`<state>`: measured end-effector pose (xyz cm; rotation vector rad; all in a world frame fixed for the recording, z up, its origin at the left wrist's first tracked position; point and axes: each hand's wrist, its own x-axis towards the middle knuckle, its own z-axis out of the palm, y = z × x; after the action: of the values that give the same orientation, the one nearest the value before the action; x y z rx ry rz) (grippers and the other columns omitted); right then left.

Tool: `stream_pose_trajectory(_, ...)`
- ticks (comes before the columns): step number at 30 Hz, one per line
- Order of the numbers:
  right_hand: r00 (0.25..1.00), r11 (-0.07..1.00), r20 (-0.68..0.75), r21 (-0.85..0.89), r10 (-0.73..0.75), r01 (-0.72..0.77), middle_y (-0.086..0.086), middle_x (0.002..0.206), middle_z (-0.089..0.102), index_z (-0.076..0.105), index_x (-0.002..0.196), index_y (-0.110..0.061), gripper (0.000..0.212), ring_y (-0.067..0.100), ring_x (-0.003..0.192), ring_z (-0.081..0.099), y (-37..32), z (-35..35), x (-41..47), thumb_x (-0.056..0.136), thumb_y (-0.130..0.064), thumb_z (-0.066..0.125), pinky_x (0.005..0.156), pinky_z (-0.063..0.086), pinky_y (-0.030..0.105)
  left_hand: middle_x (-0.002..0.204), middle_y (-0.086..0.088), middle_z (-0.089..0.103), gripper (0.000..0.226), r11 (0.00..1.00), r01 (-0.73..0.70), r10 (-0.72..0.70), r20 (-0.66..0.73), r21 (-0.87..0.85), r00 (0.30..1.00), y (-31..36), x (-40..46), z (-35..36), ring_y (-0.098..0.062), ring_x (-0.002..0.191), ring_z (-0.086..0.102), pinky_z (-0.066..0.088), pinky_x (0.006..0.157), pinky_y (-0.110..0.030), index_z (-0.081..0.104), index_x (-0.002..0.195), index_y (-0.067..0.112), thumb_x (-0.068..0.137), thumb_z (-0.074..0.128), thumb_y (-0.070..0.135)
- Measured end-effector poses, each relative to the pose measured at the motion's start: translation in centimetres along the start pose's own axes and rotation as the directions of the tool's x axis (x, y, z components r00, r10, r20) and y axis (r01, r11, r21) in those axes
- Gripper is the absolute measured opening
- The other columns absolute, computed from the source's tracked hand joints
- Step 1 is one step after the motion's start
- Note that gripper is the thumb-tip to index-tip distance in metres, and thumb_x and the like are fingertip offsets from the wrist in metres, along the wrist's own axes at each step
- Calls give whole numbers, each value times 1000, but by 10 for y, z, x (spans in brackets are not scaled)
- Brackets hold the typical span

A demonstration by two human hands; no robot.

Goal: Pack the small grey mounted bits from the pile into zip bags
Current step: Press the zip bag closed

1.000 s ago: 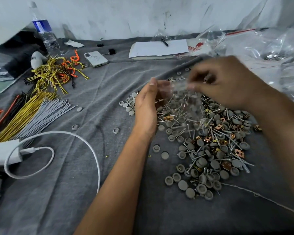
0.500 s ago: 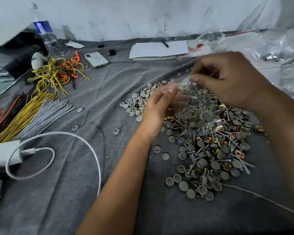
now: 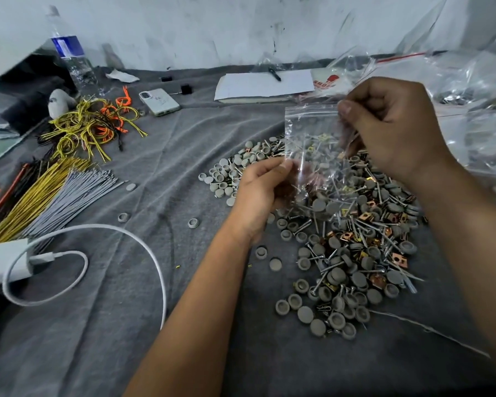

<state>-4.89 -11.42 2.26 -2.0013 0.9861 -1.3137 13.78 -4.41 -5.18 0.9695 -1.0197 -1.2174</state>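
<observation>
Bag (image 3: 312, 133): a clear zip bag held up over the far edge of the pile, its zip strip on top and level – I can't tell whether the strip is pressed closed or not
Right hand (image 3: 390, 127): fingers curled, pinching the bag's upper right corner at the zip
Left hand (image 3: 258, 190): thumb and fingers pinching the bag's lower left edge, palm turned inward
Inside the bag: thin metal shanks and some grey heads seem to show through the plastic, but the pile lies straight behind it, so how many bits are really in there I can't say
Pile (image 3: 350, 242): a big heap of grey bits on metal shanks lies on the grey cloth (image 3: 132, 325) over the table, right under and in front of the hands, mixed with small copper-coloured clips
Loose caps (image 3: 226, 176): a smaller group of pale grey caps just left of the pile, plus a few strays scattered toward the cable (image 3: 143, 245)
Done, as I judge it: at most one bag in hand being filled or closed – clear plastic bags are heaped at the far right (image 3: 470, 81), though what they hold is too blurred to read
Left to do: nearly all of it, I'd say; the pile looks barely dented, and sorting bits from clips will slow things
</observation>
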Motion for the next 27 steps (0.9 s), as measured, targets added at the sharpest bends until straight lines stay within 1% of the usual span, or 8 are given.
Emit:
stream_pose_trajectory(4,999,1000,-36,22,19,-18,8,74,73,68,93,-10,10,36,56,69,3,-2,1,101,-15,63,52,59,52,114,-55,52,43,999,31,-30,15,-36,999,4,-2,3,-30,73,61,41,65,-39,69,109,-4,109,38,27)
stream_pose_trajectory(9,994,998,-91,28,53,-50,10,74,72,68,92,-10,11,35,53,67,6,-2,-1,101,-15,64,50,58,55,118,-40,66,50,999,49,-47,71,-20,996,3,-1,1,-35,84,62,53,74,-42,64,120,-7,101,47,36)
stream_pose_trajectory(12,992,998,-112,46,52,-48,12,73,71,68,95,-4,12,35,54,66,4,-2,-1,101,-13,64,49,58,45,108,-30,73,18,991,4,-18,100,131,995,1,0,-2,-32,84,69,60,77,-40,66,114,-2,98,66,7)
stream_pose_trajectory(14,992,998,-115,42,43,-39,9,71,70,68,97,-4,11,29,51,64,1,-3,-1,100,-14,65,48,56,38,93,-20,76,21,984,-17,-3,112,180,994,-3,0,-2,-27,77,74,63,72,-31,67,108,1,91,68,-11)
stream_pose_trajectory(16,989,1000,-145,25,-1,5,3,70,71,70,98,-8,10,20,52,64,-3,-5,-1,98,-17,68,50,56,33,89,-18,76,24,982,-30,8,120,184,993,-4,0,-1,-28,78,76,64,73,-32,68,105,1,88,69,-16)
stream_pose_trajectory(19,973,992,-195,5,-120,124,-7,77,72,71,99,-15,7,16,64,68,-11,-6,-4,97,-22,69,60,58,32,95,-18,77,28,978,-99,82,97,184,992,2,1,-1,-32,88,76,64,82,-41,70,102,4,81,76,-13)
stream_pose_trajectory(22,990,993,-70,-3,-119,119,-1,87,75,71,100,-17,4,20,78,75,-11,-1,-10,96,-18,70,75,63,46,106,-14,78,31,965,-131,116,78,226,990,2,2,-3,-33,101,75,60,95,-49,71,105,5,80,77,-13)
stream_pose_trajectory(27,978,984,-110,5,-176,177,0,89,74,70,97,-26,8,20,85,76,-17,4,-8,96,-18,71,80,62,47,119,-16,74,25,983,-146,146,3,110,989,2,2,-4,-37,116,68,53,105,-54,72,111,8,94,64,25)
